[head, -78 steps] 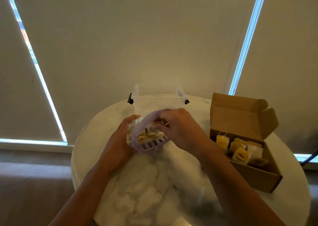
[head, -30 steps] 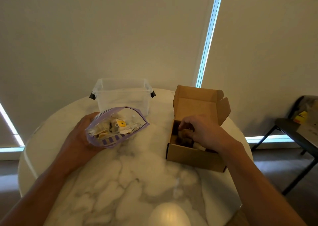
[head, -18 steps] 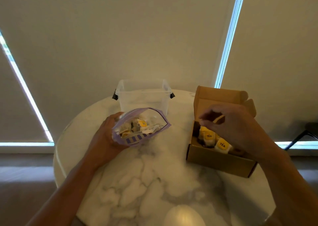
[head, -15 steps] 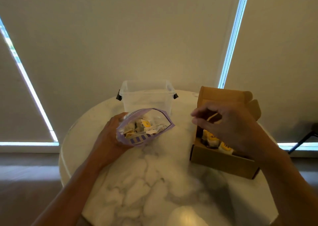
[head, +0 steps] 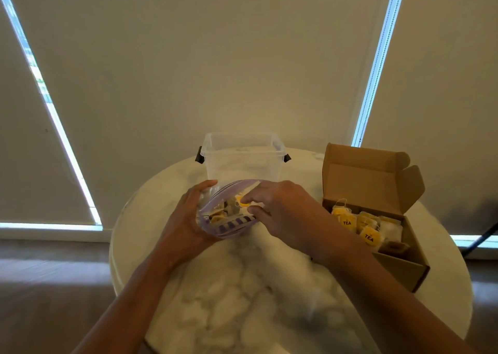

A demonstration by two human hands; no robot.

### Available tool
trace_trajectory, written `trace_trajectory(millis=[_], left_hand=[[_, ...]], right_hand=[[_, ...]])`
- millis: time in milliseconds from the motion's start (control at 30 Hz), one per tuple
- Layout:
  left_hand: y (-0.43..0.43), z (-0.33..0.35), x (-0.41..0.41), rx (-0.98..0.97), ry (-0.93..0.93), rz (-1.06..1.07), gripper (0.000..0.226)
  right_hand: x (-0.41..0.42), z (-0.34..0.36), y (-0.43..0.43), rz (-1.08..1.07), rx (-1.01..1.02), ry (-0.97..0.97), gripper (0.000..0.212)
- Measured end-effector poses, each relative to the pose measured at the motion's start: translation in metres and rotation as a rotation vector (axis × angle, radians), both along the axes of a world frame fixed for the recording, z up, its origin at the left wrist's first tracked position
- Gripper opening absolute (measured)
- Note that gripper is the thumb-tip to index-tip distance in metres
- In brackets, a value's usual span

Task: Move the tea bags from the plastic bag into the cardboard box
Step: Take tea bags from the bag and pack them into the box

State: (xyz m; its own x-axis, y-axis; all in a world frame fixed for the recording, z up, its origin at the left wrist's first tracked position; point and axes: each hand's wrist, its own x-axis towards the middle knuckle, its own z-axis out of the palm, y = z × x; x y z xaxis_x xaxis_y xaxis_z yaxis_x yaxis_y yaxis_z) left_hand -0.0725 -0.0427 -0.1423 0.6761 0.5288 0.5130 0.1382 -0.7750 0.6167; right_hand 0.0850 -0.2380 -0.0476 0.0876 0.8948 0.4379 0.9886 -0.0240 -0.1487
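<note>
On round marble table (head: 237,289), clear tub (head: 242,162), cardboard box (head: 398,268), blinds (head: 215,57) behind

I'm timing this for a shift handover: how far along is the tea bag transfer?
Partly done. Several tea bags already lie in the cardboard box. In hand: the left hand holds the plastic bag open while the right hand reaches in, fingers at a yellow tag; a pinch is unclear. Left: several more visible inside it.

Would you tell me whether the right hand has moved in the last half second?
Yes, the right hand moved left, from the cardboard box to the plastic bag.
</note>
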Motion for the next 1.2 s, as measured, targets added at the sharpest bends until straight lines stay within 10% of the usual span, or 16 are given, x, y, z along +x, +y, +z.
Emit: trace_trajectory(millis=[200, 367, 500, 833, 1200], left_hand=[[-0.034, 0.023, -0.01, 0.081, -0.212, -0.099, 0.123], [-0.069, 0.039, -0.014, 0.39, -0.488, 0.064, 0.05], [-0.077, 0.039, -0.019, 0.471, -0.36, 0.152, 0.011], [-0.096, 0.068, -0.035, 0.325, 0.047, 0.421, 0.057], [-0.089, 0.066, -0.055, 0.293, -0.105, 0.12, 0.027]], right_hand=[[0.003, 0.01, 0.003, -0.044, 0.042, 0.036, 0.042], [-0.005, 0.008, 0.005, -0.089, 0.026, -0.06, 0.049], [-0.007, 0.008, 0.009, -0.125, 0.015, -0.134, 0.054], [-0.027, 0.007, -0.003, -0.242, -0.033, -0.274, 0.075], [-0.023, -0.005, -0.025, -0.099, 0.019, 0.029, 0.058]])
